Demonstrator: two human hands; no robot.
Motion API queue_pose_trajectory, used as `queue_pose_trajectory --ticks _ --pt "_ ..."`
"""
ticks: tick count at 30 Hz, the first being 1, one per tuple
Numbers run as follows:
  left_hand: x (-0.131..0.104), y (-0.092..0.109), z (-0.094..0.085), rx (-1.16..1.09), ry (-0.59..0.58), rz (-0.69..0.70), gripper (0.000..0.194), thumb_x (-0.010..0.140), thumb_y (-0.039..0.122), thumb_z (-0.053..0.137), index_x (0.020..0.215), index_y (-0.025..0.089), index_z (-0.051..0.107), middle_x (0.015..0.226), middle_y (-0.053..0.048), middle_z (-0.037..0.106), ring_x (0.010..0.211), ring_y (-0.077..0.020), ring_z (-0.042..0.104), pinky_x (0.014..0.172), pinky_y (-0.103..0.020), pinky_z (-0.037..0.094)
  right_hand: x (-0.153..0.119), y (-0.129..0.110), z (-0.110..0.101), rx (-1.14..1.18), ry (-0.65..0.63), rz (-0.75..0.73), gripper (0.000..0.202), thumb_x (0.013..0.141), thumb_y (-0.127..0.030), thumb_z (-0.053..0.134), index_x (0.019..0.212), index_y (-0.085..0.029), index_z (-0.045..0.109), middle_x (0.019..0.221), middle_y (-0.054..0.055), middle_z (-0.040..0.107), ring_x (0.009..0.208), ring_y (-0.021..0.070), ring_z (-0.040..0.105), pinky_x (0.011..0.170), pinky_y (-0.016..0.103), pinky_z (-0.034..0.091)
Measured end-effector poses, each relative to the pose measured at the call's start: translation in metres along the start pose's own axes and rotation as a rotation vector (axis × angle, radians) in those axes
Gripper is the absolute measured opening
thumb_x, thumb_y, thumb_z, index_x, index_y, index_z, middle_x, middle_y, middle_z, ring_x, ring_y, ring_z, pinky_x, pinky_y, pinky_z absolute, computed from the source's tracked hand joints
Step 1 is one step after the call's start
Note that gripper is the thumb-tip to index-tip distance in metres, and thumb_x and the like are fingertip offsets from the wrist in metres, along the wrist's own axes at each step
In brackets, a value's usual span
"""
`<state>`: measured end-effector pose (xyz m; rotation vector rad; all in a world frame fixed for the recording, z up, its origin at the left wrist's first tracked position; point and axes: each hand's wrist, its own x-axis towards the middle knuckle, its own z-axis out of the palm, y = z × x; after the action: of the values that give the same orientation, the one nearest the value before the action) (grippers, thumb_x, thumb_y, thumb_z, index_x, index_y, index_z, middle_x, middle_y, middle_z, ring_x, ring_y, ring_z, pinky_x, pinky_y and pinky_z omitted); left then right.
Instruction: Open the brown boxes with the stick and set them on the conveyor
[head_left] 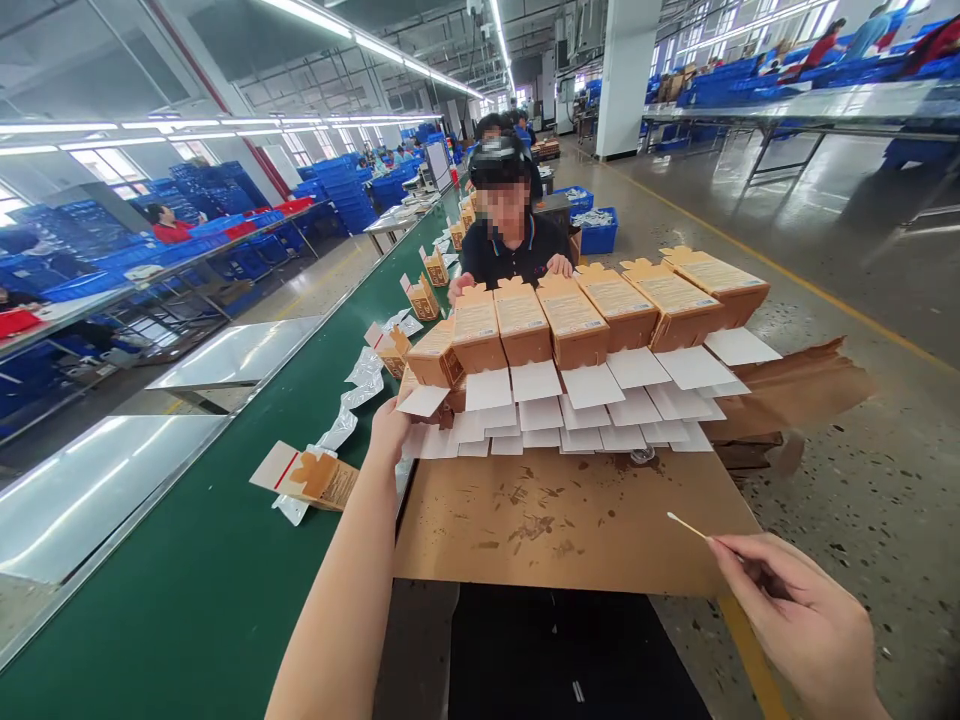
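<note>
At the left end of a stack of brown cardboard boxes, my left hand point(388, 430) grips the leftmost box point(436, 362) by its near side; some fingers are hidden behind it. That box sits tilted beside the others, its white flap point(423, 401) sticking out toward me. My right hand point(802, 615) pinches a cotton swab point(686, 525) between thumb and fingertips. The swab points up and left over the bare cardboard sheet point(480, 510), which has dark stains. Several stacked boxes point(576, 330) lie in layers with their white flaps facing me.
A green conveyor belt point(217, 560) runs along the left, carrying an open box point(319, 478), silvery pouches point(337, 430) and more boxes farther off. Across the stack sits a person point(517, 240) with both hands by the boxes. Torn brown paper point(802, 385) sticks out at right.
</note>
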<state>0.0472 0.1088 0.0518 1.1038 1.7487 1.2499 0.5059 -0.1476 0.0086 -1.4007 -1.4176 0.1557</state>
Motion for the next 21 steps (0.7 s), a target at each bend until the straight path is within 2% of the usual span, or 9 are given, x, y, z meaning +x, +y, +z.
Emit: queue_pose_trajectory --ticks 2,4,8,11,13,14,16,18,21 --pt "-0.010 -0.002 -0.018 0.032 0.051 -0.053 0.044 0.106 0.055 0.083 0.120 0.013 0.086 0.119 -0.018 0.089 0.117 -0.0402 0.085 0.104 -0.053 0.071 0.002 0.003 -0.003 0.000 -0.010 0.003 0.022 0.106 -0.048 0.089 0.086 -0.040 0.094 0.073 0.004 0.085 0.053 0.0253 0.076 0.047 0.038 0.068" --pt "-0.025 -0.003 -0.036 0.039 0.102 -0.078 0.049 0.098 0.062 0.082 0.115 0.016 0.087 0.109 -0.015 0.089 0.114 -0.0403 0.085 0.104 -0.052 0.071 0.005 0.005 -0.001 0.016 -0.001 -0.007 0.021 0.105 -0.046 0.090 0.086 -0.040 0.094 0.073 0.004 0.084 0.053 0.0244 0.075 0.048 0.038 0.067" --pt "-0.078 -0.019 -0.078 -0.033 0.169 -0.108 0.072 0.078 0.072 0.090 0.131 0.023 0.084 0.122 -0.013 0.089 0.124 -0.0432 0.086 0.106 -0.056 0.074 0.014 0.011 0.009 0.018 0.025 -0.046 0.021 0.105 -0.042 0.090 0.085 -0.036 0.092 0.072 0.004 0.084 0.051 0.0232 0.072 0.048 0.039 0.062" --pt "-0.131 -0.051 -0.107 -0.234 0.175 -0.116 0.082 0.064 0.064 0.106 0.136 0.028 0.086 0.138 -0.013 0.090 0.147 -0.0504 0.079 0.122 -0.063 0.071 0.023 0.022 0.015 -0.083 0.066 -0.070 0.029 0.110 -0.044 0.084 0.085 -0.031 0.090 0.070 0.004 0.081 0.054 0.0214 0.070 0.054 0.037 0.061" --pt "-0.162 -0.077 -0.115 -0.321 0.152 -0.125 0.089 0.064 0.064 0.111 0.144 0.034 0.086 0.147 -0.011 0.089 0.157 -0.0522 0.074 0.133 -0.068 0.064 0.033 0.031 0.019 -0.184 0.042 -0.090 0.034 0.114 -0.043 0.077 0.085 -0.028 0.087 0.070 0.003 0.078 0.058 0.0192 0.070 0.061 0.033 0.060" --pt "-0.175 -0.088 -0.114 -0.338 0.131 -0.141 0.093 0.065 0.065 0.112 0.149 0.037 0.085 0.150 -0.010 0.089 0.159 -0.0528 0.073 0.137 -0.070 0.061 0.039 0.037 0.022 -0.235 -0.005 -0.093 0.035 0.116 -0.042 0.073 0.086 -0.027 0.086 0.072 0.003 0.077 0.061 0.0188 0.071 0.065 0.032 0.060" --pt "-0.195 -0.107 -0.100 -0.339 0.092 -0.169 0.102 0.066 0.069 0.113 0.159 0.040 0.082 0.152 -0.011 0.089 0.161 -0.0532 0.073 0.138 -0.072 0.060 0.051 0.048 0.031 -0.310 -0.117 -0.087 0.038 0.118 -0.041 0.065 0.089 -0.027 0.084 0.078 0.005 0.079 0.070 0.0202 0.075 0.071 0.031 0.060" --pt "-0.208 -0.117 -0.074 -0.315 0.030 -0.186 0.109 0.068 0.071 0.114 0.166 0.040 0.078 0.153 -0.012 0.088 0.161 -0.0518 0.073 0.137 -0.070 0.062 0.064 0.057 0.046 -0.365 -0.221 -0.068 0.035 0.116 -0.037 0.062 0.090 -0.027 0.083 0.086 0.007 0.082 0.077 0.0228 0.077 0.074 0.033 0.061" --pt "-0.216 -0.121 -0.032 -0.282 0.025 -0.153 0.109 0.074 0.074 0.111 0.168 0.033 0.074 0.156 -0.016 0.086 0.161 -0.0485 0.074 0.136 -0.063 0.063 0.080 0.065 0.069 -0.459 -0.374 -0.021 0.028 0.109 -0.026 0.065 0.086 -0.026 0.080 0.091 0.008 0.082 0.078 0.0242 0.075 0.073 0.035 0.060"
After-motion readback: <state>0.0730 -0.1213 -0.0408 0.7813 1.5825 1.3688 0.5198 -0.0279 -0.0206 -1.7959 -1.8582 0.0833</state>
